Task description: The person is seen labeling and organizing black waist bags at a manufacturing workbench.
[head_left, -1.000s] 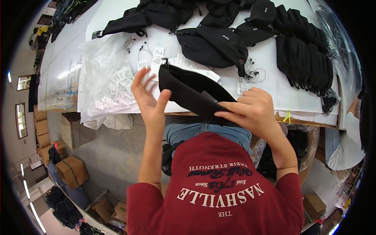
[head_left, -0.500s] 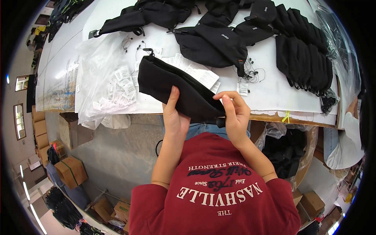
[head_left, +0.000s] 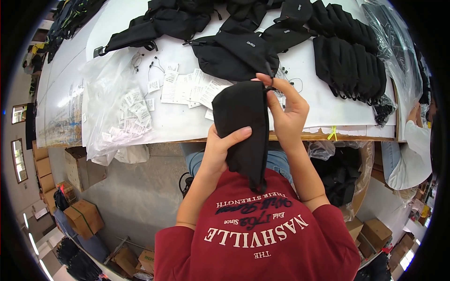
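A black fabric pouch [head_left: 241, 129] hangs upright in front of my chest, just before the table's front edge. My left hand [head_left: 220, 150] grips its lower left side, thumb across the cloth. My right hand [head_left: 287, 110] holds its upper right edge, fingers pinched at the top corner near a small cord. Behind the pouch, white paper tags [head_left: 187, 86] lie spread on the white table [head_left: 173, 122].
More black pouches [head_left: 234, 49] lie in a heap at the back, and a stacked row [head_left: 349, 63] sits at the right. A clear plastic bag of tags [head_left: 115, 112] drapes over the left front edge. Cardboard boxes [head_left: 82, 218] stand on the floor. Another person's sleeve [head_left: 412, 154] shows at far right.
The pouch turned from lying flat and sideways to hanging upright. My left hand shifted from open beside it to gripping its lower side; my right hand rose to the top corner.
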Tool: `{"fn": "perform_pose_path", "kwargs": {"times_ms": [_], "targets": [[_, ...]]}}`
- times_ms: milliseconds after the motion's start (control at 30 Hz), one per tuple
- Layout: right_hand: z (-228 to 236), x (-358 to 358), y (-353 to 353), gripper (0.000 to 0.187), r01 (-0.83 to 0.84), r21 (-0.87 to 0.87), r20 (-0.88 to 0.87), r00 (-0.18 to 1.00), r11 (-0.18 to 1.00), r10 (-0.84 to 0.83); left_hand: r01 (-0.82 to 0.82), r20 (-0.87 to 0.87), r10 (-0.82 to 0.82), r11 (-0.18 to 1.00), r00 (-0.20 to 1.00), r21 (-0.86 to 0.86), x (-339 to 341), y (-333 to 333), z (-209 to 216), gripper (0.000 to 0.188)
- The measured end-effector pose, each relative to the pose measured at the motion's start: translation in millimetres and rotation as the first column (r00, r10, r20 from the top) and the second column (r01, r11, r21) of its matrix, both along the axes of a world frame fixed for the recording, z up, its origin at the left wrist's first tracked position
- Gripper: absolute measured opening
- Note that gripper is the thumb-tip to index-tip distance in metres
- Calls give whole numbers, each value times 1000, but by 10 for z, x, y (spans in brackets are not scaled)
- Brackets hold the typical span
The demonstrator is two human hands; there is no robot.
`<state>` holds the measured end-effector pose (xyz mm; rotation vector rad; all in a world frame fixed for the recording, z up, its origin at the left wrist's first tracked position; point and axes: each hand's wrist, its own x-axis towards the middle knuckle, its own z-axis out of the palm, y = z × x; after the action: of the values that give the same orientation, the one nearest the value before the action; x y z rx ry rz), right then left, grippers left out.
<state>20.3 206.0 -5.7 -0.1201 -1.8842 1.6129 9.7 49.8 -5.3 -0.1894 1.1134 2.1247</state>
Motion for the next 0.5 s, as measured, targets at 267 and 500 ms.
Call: {"fn": "perform_pose_path", "kwargs": {"times_ms": [267,500], "targets": [[38,109,50,15,20,23,-74,997,1000,-19,88,72,-87,996,994,-20,-10,22,-39,32],[53,93,18,11,27,191,-24,999,981,-23,-14,175,3,998,985,63,-71,24,-110,30]]}}
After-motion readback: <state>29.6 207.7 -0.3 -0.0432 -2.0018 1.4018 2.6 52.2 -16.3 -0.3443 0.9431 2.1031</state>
